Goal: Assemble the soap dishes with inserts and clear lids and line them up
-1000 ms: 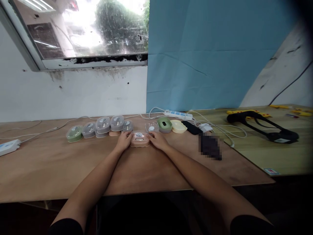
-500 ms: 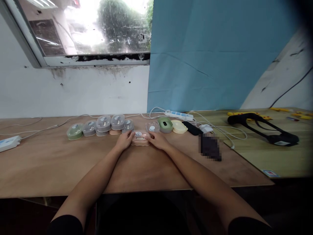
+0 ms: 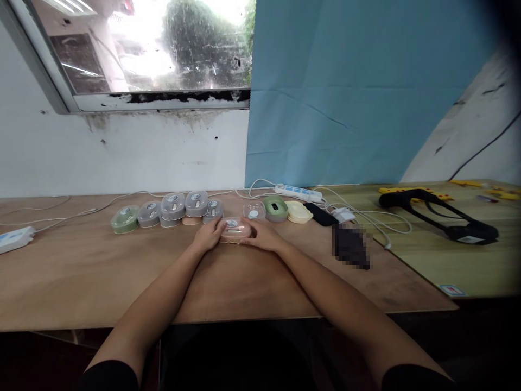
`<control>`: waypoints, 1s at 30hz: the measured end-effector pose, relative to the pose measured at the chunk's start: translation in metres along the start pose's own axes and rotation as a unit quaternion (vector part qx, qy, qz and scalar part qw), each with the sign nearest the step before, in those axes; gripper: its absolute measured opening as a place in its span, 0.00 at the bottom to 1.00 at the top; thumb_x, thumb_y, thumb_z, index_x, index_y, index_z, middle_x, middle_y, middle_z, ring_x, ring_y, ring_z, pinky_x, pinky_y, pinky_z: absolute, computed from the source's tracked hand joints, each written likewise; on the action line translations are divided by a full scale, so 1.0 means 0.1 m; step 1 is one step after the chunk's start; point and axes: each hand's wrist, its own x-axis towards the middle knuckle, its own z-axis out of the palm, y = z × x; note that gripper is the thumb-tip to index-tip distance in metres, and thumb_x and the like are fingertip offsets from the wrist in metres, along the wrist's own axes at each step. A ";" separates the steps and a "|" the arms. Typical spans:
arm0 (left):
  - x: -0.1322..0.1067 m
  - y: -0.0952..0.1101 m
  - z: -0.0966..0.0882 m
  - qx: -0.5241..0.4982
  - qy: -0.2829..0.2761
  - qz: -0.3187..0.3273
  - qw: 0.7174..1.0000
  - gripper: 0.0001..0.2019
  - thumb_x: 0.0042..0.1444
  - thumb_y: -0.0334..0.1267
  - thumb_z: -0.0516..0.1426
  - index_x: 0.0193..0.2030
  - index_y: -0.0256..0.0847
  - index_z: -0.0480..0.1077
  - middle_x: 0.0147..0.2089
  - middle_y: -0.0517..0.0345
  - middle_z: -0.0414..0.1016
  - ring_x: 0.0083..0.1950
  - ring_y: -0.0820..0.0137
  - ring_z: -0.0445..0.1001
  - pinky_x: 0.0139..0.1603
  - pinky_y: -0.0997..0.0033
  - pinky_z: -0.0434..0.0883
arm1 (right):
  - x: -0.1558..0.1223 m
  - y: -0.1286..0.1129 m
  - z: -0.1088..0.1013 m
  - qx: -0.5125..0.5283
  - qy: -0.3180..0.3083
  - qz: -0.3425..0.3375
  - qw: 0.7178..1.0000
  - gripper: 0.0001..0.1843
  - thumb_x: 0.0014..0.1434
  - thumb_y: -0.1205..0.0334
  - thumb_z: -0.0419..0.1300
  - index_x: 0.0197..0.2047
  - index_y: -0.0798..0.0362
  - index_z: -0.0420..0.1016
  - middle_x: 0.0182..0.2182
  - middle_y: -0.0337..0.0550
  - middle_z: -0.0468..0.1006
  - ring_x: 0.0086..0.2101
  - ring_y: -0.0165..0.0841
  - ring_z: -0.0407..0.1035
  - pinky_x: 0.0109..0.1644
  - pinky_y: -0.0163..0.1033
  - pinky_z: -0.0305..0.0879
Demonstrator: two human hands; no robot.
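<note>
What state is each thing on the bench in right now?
Pink box, clear lid on, gripped at both ends.
Left hand, closed on the box's left end.
Right hand, closed on its right end.
Lidded boxes, closed, in a row, some stacked.
Clear lid, loose, lying alone.
Green box, seems lidless.
Cream bases, stacked, lidless.

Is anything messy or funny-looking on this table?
Nothing is spilled or broken. The row of boxes looks bumpy, because two sit raised on top of others. White cables lie tangled by the power strip. The left hand and right hand hold a pink box in front of the row.
</note>
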 end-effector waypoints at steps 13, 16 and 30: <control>0.00 -0.03 0.05 -0.006 0.001 0.059 0.998 0.32 0.63 0.57 0.43 0.66 0.37 0.59 0.65 0.45 0.64 0.66 0.60 0.63 0.65 0.60 0.59 | 0.00 -0.03 -0.07 0.003 0.012 0.054 0.998 0.46 0.37 0.43 0.73 0.58 0.49 0.66 0.50 0.48 0.75 0.47 0.43 0.70 0.49 0.44 0.65; 0.00 -0.02 0.05 -0.007 0.002 0.055 0.998 0.31 0.64 0.57 0.43 0.65 0.38 0.61 0.65 0.46 0.65 0.65 0.59 0.63 0.64 0.60 0.59 | -0.01 -0.05 -0.08 -0.009 0.001 0.053 0.999 0.47 0.36 0.44 0.73 0.58 0.49 0.66 0.49 0.48 0.75 0.46 0.43 0.70 0.48 0.44 0.64; -0.02 0.02 0.01 -0.020 0.026 0.000 0.999 0.27 0.64 0.55 0.43 0.59 0.41 0.67 0.56 0.46 0.74 0.58 0.58 0.71 0.58 0.60 0.65 | 0.01 -0.18 -0.06 -0.007 -0.052 0.002 0.999 0.54 0.40 0.46 0.72 0.68 0.46 0.56 0.61 0.49 0.67 0.57 0.46 0.64 0.58 0.47 0.60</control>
